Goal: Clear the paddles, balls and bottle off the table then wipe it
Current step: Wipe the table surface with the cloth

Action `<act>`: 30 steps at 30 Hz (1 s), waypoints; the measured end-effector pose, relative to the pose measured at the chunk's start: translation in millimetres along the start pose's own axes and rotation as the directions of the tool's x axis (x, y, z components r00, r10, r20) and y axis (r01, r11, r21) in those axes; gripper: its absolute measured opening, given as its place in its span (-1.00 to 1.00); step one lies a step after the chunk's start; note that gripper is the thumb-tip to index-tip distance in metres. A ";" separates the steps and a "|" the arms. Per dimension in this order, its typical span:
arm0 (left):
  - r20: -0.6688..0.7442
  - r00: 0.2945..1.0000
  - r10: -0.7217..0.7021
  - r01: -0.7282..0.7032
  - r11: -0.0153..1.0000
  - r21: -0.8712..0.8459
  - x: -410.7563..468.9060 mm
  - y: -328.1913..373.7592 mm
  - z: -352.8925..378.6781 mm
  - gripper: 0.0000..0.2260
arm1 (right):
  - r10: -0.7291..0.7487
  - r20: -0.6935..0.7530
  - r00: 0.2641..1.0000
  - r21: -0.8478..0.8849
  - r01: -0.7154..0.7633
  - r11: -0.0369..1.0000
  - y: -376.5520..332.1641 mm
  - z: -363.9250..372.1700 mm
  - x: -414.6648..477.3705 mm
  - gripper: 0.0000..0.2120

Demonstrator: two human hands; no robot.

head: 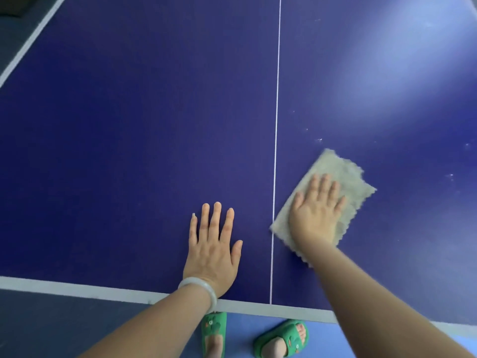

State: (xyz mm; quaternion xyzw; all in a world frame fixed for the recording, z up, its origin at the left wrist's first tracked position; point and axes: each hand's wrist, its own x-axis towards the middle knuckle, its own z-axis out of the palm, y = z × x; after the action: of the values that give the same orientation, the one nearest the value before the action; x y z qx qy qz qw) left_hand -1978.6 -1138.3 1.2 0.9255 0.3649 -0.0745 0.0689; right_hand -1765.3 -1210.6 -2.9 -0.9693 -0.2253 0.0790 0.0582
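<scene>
Just right of the white centre line, close to the near edge of the desk, lies one cloth: pale beige, fluffy, roughly square with wavy edges, set at a slant so that one corner reaches the line. The right hand presses flat on it, fingers straight and slightly spread, gripping nothing. The left hand rests flat on the bare dark-blue surface left of the line, fingers likewise straight (one pale bracelet sits at its wrist). A few white specks dot the desk beyond the cloth. Two green slippers show on the blue floor below the edge.
</scene>
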 end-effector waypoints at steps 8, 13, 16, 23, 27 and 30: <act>-0.009 1.000 0.006 -0.006 1.000 -0.003 0.7 -0.2 1.6 -0.41 | -0.364 0.045 0.930 -0.086 0.367 0.926 67.3 -3.6 -23.2 -0.45; -0.025 1.000 0.013 -0.012 1.000 0.003 1.3 -0.4 3.4 -0.40 | 0.093 -0.003 0.996 -0.010 -0.093 0.996 37.0 -0.9 -22.6 -0.42; -0.030 0.999 0.012 -0.011 1.000 0.009 1.0 0.3 2.2 -0.40 | -0.228 0.010 0.974 -0.044 0.228 0.973 11.6 9.7 -73.2 -0.42; -0.027 1.000 0.007 -0.006 1.000 0.031 0.4 0.8 -0.8 -0.40 | -0.286 0.041 0.957 -0.055 0.288 0.956 100.8 -17.8 -80.9 -0.44; -0.052 0.999 -0.005 0.007 0.999 0.034 0.0 0.9 0.7 -0.40 | -0.133 -0.050 0.990 0.003 0.133 0.991 86.3 -22.7 -55.7 -0.49; -0.060 0.998 -0.002 0.005 0.999 0.047 0.2 0.6 2.1 -0.41 | -0.062 -0.010 0.998 -0.027 0.061 0.998 73.0 -12.9 -54.9 -0.45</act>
State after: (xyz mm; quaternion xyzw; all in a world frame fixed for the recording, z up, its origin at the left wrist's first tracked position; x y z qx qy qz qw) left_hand -1978.2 -1139.0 -0.9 0.9280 0.3665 -0.0557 0.0359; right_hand -1780.4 -1301.1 5.9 -0.9630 -0.2557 0.0690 0.0489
